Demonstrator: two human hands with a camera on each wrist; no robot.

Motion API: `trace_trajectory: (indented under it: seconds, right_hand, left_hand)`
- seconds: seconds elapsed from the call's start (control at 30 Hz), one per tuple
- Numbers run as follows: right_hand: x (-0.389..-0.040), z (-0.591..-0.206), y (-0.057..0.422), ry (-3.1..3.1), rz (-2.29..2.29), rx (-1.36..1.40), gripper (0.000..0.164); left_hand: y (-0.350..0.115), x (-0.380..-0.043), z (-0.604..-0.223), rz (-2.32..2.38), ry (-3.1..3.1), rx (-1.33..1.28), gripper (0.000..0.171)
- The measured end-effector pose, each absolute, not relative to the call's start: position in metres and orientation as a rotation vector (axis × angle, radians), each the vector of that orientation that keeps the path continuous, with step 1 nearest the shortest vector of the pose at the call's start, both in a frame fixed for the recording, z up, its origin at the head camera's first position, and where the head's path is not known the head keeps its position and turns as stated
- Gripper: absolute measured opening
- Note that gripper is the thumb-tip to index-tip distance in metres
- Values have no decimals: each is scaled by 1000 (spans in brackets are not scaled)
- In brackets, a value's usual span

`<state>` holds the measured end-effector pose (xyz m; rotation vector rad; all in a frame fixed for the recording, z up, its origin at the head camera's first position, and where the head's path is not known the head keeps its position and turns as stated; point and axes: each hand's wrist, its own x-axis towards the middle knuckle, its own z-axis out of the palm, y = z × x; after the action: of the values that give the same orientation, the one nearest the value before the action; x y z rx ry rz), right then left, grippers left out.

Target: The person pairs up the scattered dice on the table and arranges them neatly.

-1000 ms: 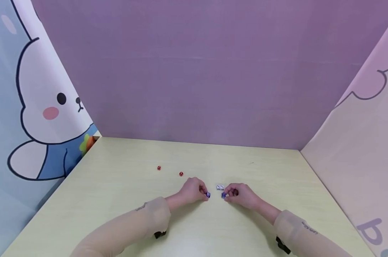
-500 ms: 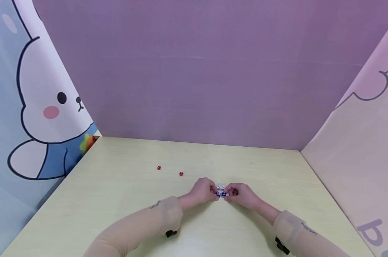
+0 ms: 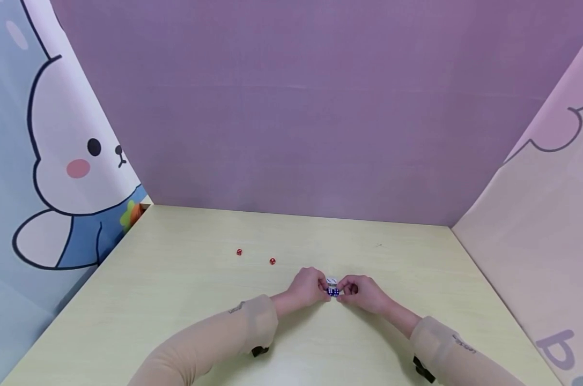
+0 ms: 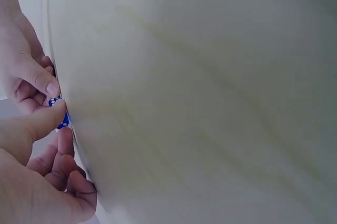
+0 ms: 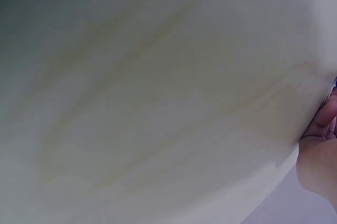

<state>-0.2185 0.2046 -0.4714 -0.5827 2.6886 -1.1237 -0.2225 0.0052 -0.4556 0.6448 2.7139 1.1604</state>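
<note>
Pinching one blue die point(image 3: 329, 292) with the left hand point(image 3: 309, 285) and another blue die point(image 3: 337, 292) with the right hand point(image 3: 363, 294) – thumbs towards the near side, forefingers beyond. Sitting side by side between both sets of fingertips, touching or almost; cannot tell which at this size. Best, probably, to press inward evenly, hold the faces square and flat on the wood, then ease off outward, without a twist. Mind the white dice point(image 3: 332, 282) just beyond the fingertips – too easily nudged by a curled forefinger. For room, favour drawing straight back, or sideways past the right fingers over bare table point(image 3: 445, 279), with the side edge well apart. Take more care beyond the left fingers: skirt the red dice point(image 3: 272, 261), scattered ahead and outward. No need to fear the purple partition point(image 3: 291, 134), well beyond both hands.
</note>
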Motion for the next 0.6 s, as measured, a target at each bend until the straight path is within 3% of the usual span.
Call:
trace_trajectory:
  seconds: [0.3, 0.6]
  right_hand:
    - [-217, -472, 204, 2700, -1108, -579, 17]
    - [-217, -471, 203, 2689, -1115, -564, 18]
  left_hand:
    - [-18, -225, -450, 1206, 2659, 690, 23]
    - [-72, -258, -438, 1027, 2784, 776, 30]
